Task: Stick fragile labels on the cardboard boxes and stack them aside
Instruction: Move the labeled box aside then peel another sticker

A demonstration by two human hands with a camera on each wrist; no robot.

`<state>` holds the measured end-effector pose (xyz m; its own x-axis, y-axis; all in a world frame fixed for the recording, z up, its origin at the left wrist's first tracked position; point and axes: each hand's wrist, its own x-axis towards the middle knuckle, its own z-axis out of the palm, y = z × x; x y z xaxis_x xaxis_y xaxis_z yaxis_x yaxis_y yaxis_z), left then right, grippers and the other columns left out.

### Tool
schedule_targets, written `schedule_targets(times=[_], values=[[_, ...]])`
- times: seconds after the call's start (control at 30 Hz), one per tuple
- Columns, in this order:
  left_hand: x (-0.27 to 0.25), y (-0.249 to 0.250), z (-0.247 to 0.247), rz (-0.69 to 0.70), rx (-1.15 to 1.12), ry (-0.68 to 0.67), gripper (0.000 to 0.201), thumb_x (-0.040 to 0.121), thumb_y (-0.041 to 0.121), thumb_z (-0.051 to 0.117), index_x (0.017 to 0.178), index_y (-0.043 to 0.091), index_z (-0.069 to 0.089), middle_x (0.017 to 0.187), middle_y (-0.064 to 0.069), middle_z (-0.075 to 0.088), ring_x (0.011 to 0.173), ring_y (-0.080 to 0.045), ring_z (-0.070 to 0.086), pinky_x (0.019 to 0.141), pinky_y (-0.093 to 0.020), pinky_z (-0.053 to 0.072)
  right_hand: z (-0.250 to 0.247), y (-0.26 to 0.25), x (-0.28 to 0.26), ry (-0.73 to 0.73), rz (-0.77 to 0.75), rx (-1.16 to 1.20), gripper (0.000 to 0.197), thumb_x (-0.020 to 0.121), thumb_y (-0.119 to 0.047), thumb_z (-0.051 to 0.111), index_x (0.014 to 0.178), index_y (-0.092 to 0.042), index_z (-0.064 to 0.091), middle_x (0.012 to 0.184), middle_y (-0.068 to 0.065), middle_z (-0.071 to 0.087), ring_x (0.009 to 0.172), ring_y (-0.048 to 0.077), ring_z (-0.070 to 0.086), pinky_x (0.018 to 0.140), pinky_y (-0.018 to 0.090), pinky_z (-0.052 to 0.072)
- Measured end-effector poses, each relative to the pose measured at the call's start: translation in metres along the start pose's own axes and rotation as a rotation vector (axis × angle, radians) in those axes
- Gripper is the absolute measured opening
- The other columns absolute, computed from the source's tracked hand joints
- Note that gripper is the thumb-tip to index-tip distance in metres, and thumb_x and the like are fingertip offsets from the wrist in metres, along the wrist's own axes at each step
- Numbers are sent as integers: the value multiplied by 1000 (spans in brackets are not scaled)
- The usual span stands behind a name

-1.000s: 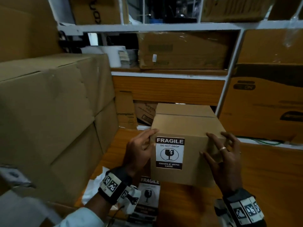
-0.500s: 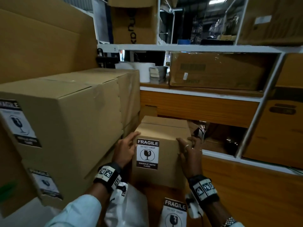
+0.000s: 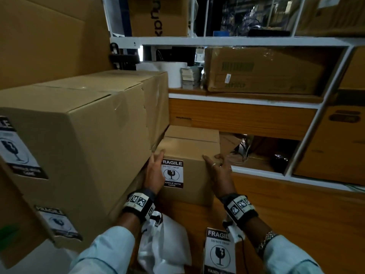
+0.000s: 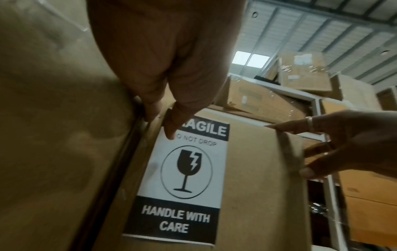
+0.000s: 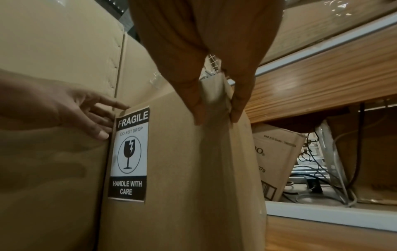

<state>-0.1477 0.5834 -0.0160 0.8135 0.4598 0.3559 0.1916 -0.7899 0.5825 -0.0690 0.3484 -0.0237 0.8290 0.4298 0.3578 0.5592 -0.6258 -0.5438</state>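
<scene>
A small cardboard box (image 3: 195, 153) stands on the wooden table (image 3: 296, 214), its left side against the stack of larger boxes (image 3: 88, 135). On its front face is a black-and-white fragile label (image 3: 172, 174) (image 4: 184, 178) (image 5: 128, 152). My left hand (image 3: 155, 173) (image 4: 163, 122) lies with straight fingers on the box's front left edge, the fingertips touching the label's top corner. At the front right corner my right hand (image 3: 219, 171) (image 5: 214, 110) straddles the edge, thumb on the front face and spread fingers on the side and top.
The stacked boxes at left carry fragile labels (image 3: 17, 149). Loose fragile label sheets (image 3: 220, 252) and a white plastic bag (image 3: 164, 240) lie on the table near me. White shelving (image 3: 237, 41) with more cartons stands behind and to the right.
The small box has slid left across the table, from standing apart to resting against the stack. Both hands stayed on its front corners and moved with it.
</scene>
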Motion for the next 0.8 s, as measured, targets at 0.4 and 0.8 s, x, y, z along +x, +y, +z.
schedule_targets(times=[0.4, 0.8], values=[[-96, 57, -1, 80, -285, 49, 50, 83, 7, 79, 127, 21, 60, 142, -4, 52, 118, -17, 61, 92, -32, 58, -61, 29, -90, 41, 144, 459, 36, 89, -15, 78, 121, -27, 69, 127, -9, 60, 114, 1, 60, 94, 30, 57], [-185, 162, 96, 157, -487, -695, 17, 92, 27, 74, 97, 40, 65, 104, 19, 69, 91, -1, 69, 74, -36, 62, -126, 109, -247, 169, 551, 536, 19, 91, -24, 77, 110, -22, 75, 113, -10, 75, 103, 7, 70, 90, 42, 60]])
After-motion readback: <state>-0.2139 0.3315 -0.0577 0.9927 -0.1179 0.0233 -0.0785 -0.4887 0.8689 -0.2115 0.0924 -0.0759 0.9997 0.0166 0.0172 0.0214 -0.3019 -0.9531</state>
